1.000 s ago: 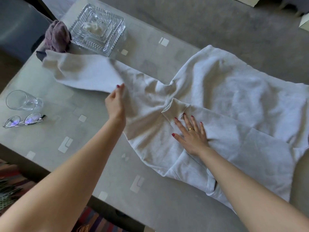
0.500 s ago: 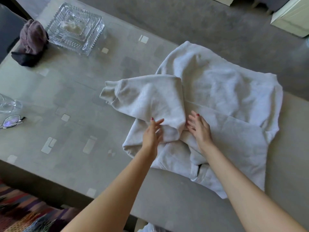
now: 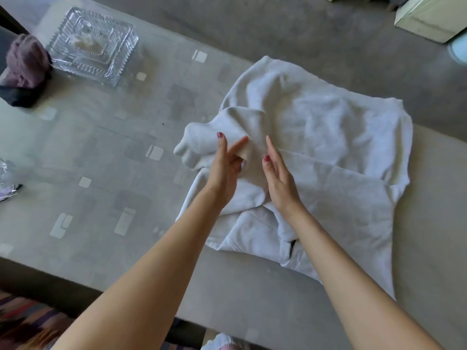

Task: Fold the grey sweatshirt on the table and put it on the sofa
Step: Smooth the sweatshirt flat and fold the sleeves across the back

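The light grey sweatshirt [image 3: 328, 137] lies partly folded on the right half of the glass-topped table [image 3: 101, 152]. Its left sleeve [image 3: 214, 137] is bunched and doubled back over the body, with the cuff end pointing left. My left hand [image 3: 225, 170] pinches a fold of this sleeve between its fingers. My right hand [image 3: 278, 178] stands edge-on beside it, fingers straight and together, touching the cloth where the other sleeve lies folded across the front. The hem hangs near the table's front edge. I cannot make out a sofa.
A cut-glass dish [image 3: 93, 44] and a bundled purple cloth [image 3: 25, 61] sit at the table's far left. A drinking glass [image 3: 3, 170] and spectacles [image 3: 8, 194] show at the left edge. A cream cabinet [image 3: 429, 18] stands on the floor at the top right; a striped rug [image 3: 25, 322] lies lower left.
The left sleeve, stretched far to the left a second ago, has been brought over onto the body. My left hand moved right with it and now sits beside my right hand.
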